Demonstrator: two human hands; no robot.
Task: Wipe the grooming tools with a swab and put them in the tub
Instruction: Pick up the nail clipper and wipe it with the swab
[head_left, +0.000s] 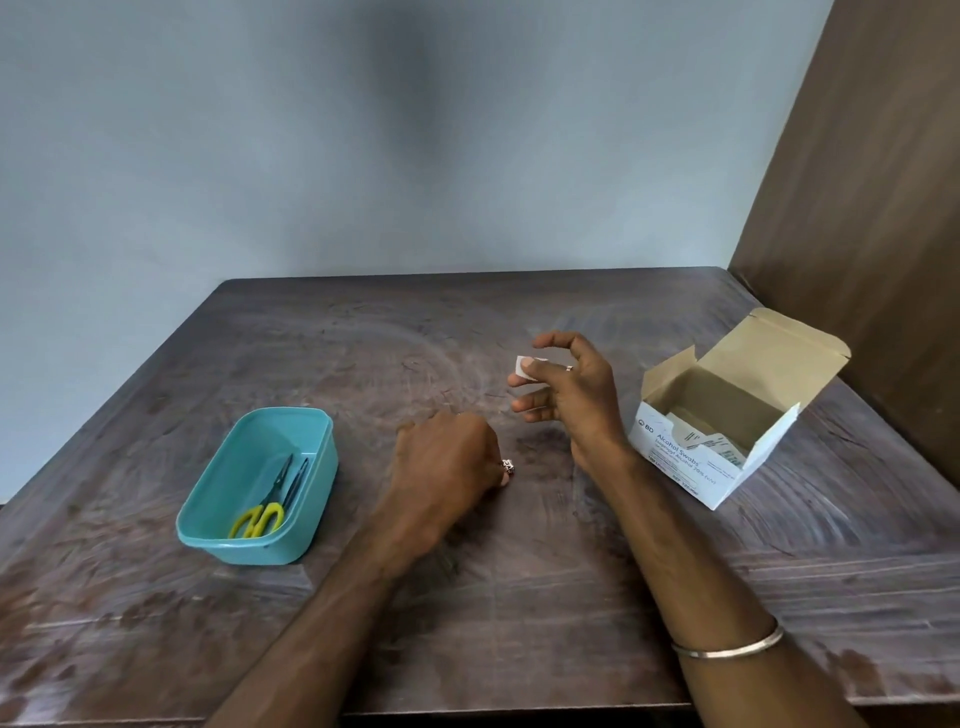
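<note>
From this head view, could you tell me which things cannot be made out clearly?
- Left hand: fingers curl under toward the table; the hand's back hides whatever they may hold.
- Swab: the right hand covers most of it; only a white corner shows.
- Swab box: its front wall hides most of the contents.
- Dark tool beside the scissors in the tub: too small to identify.

Right hand (563, 387) raised above bench (519, 597), pinching white swab (524, 364). Left hand (447, 462) curled, knuckles up, resting on bench. Yellow-handled scissors (267, 501) inside teal tub (260, 488). Open swab box (722, 421) right.
</note>
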